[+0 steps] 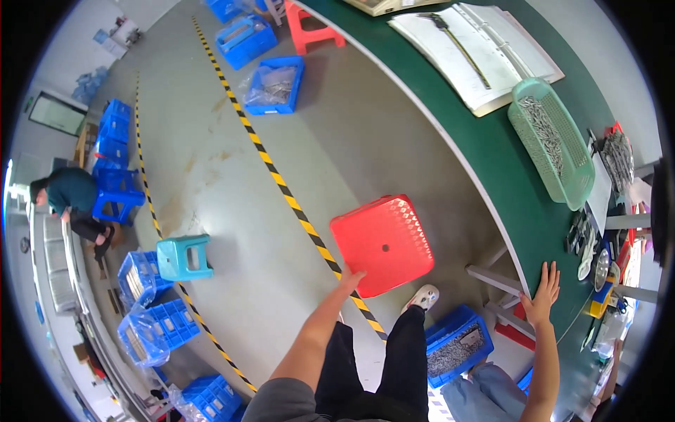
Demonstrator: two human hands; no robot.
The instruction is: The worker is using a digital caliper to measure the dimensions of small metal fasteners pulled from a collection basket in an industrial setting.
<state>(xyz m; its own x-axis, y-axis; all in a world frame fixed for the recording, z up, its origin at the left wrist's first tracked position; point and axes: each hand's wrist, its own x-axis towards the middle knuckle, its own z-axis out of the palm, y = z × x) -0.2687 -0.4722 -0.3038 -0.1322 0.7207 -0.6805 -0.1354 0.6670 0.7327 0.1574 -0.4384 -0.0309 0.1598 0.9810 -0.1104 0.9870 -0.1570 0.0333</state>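
A red plastic stool (383,246) with a small hole in its seat stands on the floor in front of my legs. My left hand (352,280) is closed on the stool's near left edge, its fingers partly hidden there. Over on the right, my right hand (541,294) lies flat on the border of the green-topped table (517,204), fingers stretched out and holding nothing. Below that hand, a blue crate (460,344) of small metal parts sits on the floor beside my shoe.
On the table are a green basket (587,179) of metal pins, an open binder (471,56) and assorted tools. Yellow-black tape (281,183) crosses the floor. A teal stool (184,257) and blue crates stand left. One person (74,193) bends there; another's legs (485,394) show lower right.
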